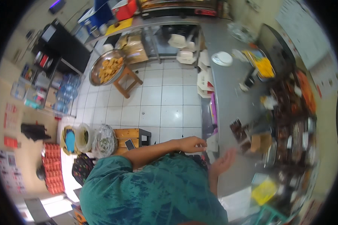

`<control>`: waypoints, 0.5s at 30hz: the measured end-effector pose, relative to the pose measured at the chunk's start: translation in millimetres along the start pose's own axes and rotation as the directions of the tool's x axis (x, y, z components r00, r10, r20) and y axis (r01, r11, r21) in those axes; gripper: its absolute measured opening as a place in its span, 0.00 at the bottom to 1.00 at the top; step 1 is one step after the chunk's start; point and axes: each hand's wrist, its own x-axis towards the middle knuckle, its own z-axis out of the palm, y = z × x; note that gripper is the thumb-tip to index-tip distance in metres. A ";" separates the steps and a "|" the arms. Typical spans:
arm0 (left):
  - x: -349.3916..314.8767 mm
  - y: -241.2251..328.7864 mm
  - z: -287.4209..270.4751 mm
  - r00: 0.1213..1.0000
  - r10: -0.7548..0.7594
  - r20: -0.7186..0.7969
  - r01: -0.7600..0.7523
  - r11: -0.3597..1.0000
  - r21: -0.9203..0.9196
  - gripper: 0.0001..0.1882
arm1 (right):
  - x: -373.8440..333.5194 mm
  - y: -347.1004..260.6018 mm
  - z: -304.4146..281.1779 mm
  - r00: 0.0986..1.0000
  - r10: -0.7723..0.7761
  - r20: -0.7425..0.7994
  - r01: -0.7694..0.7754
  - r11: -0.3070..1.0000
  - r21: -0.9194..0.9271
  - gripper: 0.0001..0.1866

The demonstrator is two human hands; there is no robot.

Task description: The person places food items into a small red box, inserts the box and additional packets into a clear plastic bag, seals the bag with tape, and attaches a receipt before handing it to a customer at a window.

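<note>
My left hand [193, 144] hangs at the near edge of the steel counter [233, 101], its fingers loosely bent and slightly apart, with nothing visible in them. Over the counter, my right hand [224, 162] is turned partly up with its fingers stretched out and blurred, and no object shows in it. Below the left hand's fingertips is a pale flat carton piece [212, 143]. Beyond the right hand lie several dark brown packs [238, 130] next to an open cardboard box [261, 143].
Many dark packs [285, 138] crowd the counter's right side. Farther up stand a white round scale [222, 59] and a tray of yellow food [263, 65]. A steel bowl of fried pieces [95, 73] rests on a wooden stool [125, 84]. A phone [130, 144] lies on a wooden bench.
</note>
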 end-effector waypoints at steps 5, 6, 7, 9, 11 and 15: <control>9.3 -34.3 -72.7 0.993 -0.098 -0.070 0.065 0.927 -0.369 0.22 | 82.4 -83.2 126.3 0.843 -0.286 0.456 -0.021 0.829 0.559 0.22; 8.5 -41.4 -79.7 0.981 -0.122 -0.150 0.051 0.912 -0.407 0.22 | 90.6 -101.0 150.1 0.790 -0.340 0.510 -0.021 0.816 0.577 0.22; 5.4 -48.6 -85.1 0.947 -0.141 -0.290 -0.030 0.856 -0.516 0.19 | 96.1 -122.7 172.4 0.748 -0.292 0.596 -0.217 0.741 0.636 0.22; -5.7 -65.2 -102.7 0.826 -0.207 -0.523 -0.185 0.778 -0.601 0.17 | 102.8 -160.3 215.9 0.592 -0.330 0.736 -0.425 0.648 0.632 0.22; -19.6 -78.3 -122.5 0.750 -0.290 -0.595 -0.189 0.767 -0.613 0.15 | 108.6 -190.4 254.0 0.278 -0.457 0.845 -0.619 0.587 0.521 0.25; -66.1 -68.4 -122.3 0.355 -0.409 -0.840 -0.263 0.819 -0.510 0.16 | 91.8 -212.8 336.3 -0.335 -0.486 0.807 -0.612 0.763 0.206 0.25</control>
